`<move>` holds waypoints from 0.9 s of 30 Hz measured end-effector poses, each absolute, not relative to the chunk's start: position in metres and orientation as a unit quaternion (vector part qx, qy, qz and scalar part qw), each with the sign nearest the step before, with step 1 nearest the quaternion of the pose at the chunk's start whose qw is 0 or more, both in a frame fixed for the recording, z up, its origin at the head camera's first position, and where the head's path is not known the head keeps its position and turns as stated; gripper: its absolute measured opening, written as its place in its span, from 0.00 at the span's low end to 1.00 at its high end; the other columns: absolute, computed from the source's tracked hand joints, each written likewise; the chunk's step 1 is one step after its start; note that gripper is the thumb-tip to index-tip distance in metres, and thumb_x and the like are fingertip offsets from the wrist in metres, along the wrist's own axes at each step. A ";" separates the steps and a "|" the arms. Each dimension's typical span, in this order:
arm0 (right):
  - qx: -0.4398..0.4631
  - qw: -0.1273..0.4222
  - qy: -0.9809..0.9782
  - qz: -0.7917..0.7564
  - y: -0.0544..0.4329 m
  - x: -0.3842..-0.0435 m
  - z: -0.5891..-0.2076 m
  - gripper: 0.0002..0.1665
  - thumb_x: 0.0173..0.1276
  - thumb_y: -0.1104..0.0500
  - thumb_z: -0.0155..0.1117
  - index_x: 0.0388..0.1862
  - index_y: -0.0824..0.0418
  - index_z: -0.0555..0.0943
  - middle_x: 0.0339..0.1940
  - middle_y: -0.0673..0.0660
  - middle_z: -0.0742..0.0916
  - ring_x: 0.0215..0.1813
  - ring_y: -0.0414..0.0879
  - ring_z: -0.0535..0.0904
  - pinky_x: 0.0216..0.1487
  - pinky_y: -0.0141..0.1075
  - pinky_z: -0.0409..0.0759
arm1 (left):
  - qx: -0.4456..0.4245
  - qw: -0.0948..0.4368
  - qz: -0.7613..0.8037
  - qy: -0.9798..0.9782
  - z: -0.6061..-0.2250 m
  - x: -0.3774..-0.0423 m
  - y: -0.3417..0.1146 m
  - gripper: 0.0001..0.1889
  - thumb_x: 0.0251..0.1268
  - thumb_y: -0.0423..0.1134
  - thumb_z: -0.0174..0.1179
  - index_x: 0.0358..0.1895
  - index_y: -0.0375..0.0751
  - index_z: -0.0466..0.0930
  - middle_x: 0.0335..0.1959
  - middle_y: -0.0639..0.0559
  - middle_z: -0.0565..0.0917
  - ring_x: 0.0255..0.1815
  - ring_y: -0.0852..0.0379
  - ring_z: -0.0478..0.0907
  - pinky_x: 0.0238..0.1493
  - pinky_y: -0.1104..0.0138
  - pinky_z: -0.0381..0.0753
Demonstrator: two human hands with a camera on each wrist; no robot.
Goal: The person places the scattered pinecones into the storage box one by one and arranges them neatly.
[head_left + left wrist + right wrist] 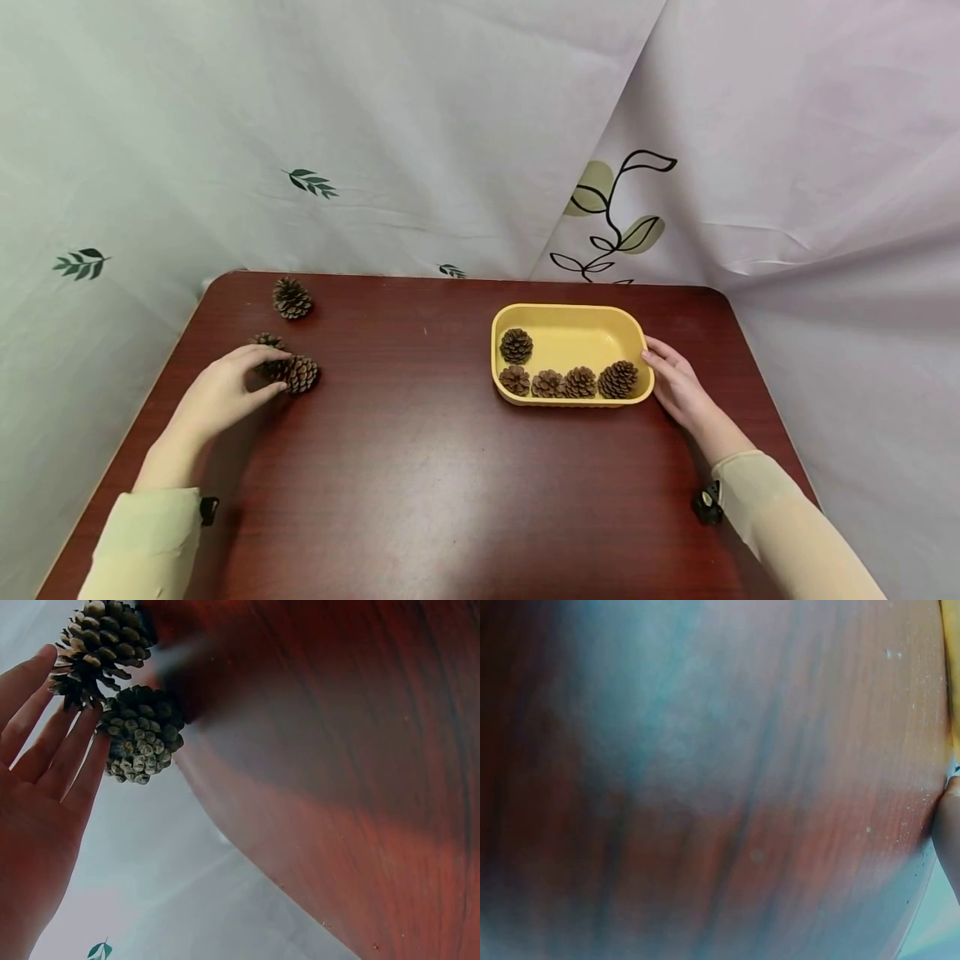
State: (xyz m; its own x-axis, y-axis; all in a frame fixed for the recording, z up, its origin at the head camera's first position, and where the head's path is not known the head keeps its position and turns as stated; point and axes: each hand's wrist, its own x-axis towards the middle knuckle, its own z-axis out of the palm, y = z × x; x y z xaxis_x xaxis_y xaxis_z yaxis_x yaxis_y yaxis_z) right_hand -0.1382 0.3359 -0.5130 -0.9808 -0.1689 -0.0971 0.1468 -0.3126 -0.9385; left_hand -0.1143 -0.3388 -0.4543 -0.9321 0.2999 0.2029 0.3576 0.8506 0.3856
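In the head view, my left hand (228, 390) reaches over brown pine cones at the left, thumb and fingers apart. One pine cone (302, 375) lies at the fingertips; another (267, 340) shows partly behind the fingers. Seen from the left wrist, fairly straight fingers touch or nearly touch a pine cone (105, 641), with a second pine cone (142, 735) beside it. A yellow box (573, 307) stands right of centre, several pine cones along its near wall and left end. My right hand (677, 385) holds the box's right end, a fingertip over its rim.
A separate pine cone (292, 297) lies near the far left corner of the dark red table (405, 467). White cloth (420, 142) with printed leaves hangs behind and beside the table. Most of the right wrist view is blurred tabletop (705, 825).
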 end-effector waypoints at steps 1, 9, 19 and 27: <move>-0.008 0.097 0.579 -0.810 0.336 -0.138 -0.513 0.20 0.86 0.67 0.46 0.59 0.50 0.82 0.55 0.43 0.89 0.56 0.33 0.84 0.56 0.24 0.84 | -0.170 0.067 -0.213 -0.960 -0.455 -0.114 -0.339 0.24 0.57 0.31 0.79 0.58 0.39 0.86 0.55 0.37 0.87 0.55 0.36 0.83 0.51 0.40 0.81; 0.004 0.098 0.588 -0.803 0.336 -0.138 -0.510 0.18 0.86 0.65 0.47 0.58 0.47 0.81 0.55 0.41 0.89 0.56 0.31 0.84 0.57 0.23 0.83 | -0.171 0.068 -0.214 -0.959 -0.458 -0.116 -0.337 0.23 0.58 0.30 0.77 0.58 0.37 0.85 0.57 0.34 0.86 0.59 0.33 0.80 0.55 0.38 0.78; -0.007 0.098 0.576 -0.812 0.337 -0.139 -0.512 0.19 0.86 0.66 0.46 0.59 0.49 0.82 0.55 0.42 0.89 0.56 0.32 0.84 0.57 0.24 0.83 | -0.169 0.085 -0.207 -0.960 -0.459 -0.114 -0.333 0.22 0.57 0.31 0.78 0.57 0.38 0.86 0.55 0.36 0.87 0.56 0.35 0.82 0.52 0.40 0.80; -0.002 0.097 0.578 -0.810 0.336 -0.139 -0.513 0.19 0.86 0.67 0.46 0.59 0.49 0.82 0.55 0.42 0.89 0.56 0.32 0.84 0.57 0.24 0.84 | -0.187 0.113 -0.211 -0.953 -0.456 -0.116 -0.319 0.22 0.56 0.30 0.79 0.55 0.39 0.87 0.52 0.40 0.89 0.56 0.39 0.83 0.53 0.42 0.80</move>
